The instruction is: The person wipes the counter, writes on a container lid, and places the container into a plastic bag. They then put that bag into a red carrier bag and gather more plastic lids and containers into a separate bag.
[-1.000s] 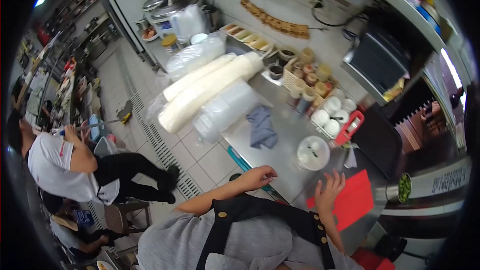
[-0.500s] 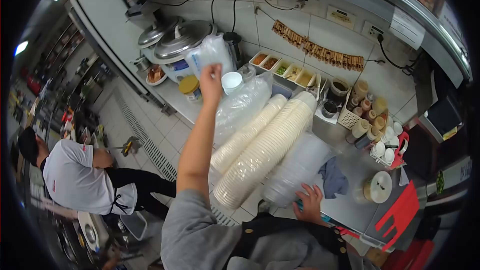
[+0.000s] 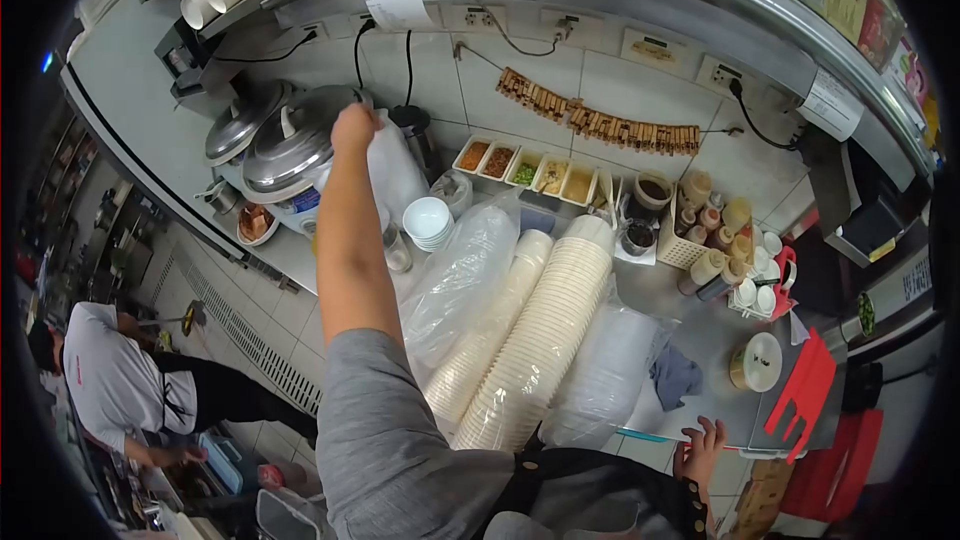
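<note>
Tiled wall backs the steel table. Arm outstretched, the left hand curls at the white bag beside a lidded pot, grip unclear; the right hand is spread near the edge.

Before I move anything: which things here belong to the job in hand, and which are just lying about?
Likely in the job:
- pale plastic bag, right by the left hand; whether it is held, I cannot tell

Probably just lying about:
- blue-grey cloth
- wrapped cup stack
- red sheet
- white bowls
- lidded pot, though close to that hand
</note>
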A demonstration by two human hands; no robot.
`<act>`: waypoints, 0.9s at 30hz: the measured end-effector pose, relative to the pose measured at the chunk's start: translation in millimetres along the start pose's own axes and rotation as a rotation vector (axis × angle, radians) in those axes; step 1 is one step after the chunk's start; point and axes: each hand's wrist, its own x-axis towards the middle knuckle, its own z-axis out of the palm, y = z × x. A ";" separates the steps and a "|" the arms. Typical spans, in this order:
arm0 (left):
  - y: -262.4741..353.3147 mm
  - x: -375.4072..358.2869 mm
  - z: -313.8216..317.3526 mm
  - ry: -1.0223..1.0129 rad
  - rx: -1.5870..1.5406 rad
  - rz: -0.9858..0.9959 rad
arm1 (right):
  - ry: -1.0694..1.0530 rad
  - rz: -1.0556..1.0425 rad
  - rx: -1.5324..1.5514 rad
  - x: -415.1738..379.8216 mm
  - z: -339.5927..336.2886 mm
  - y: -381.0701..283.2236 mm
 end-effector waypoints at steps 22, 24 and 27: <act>313.4 -601.6 43.0 -0.660 -0.889 1.812 | -0.327 0.186 1.461 54.9 -52.8 -20.1; 307.9 -629.8 60.1 -0.795 -0.923 1.521 | -0.048 0.086 1.168 30.9 -76.7 8.8; 315.5 -652.2 80.2 -1.019 -1.361 0.547 | 0.457 -0.443 -0.015 -22.3 -108.0 61.6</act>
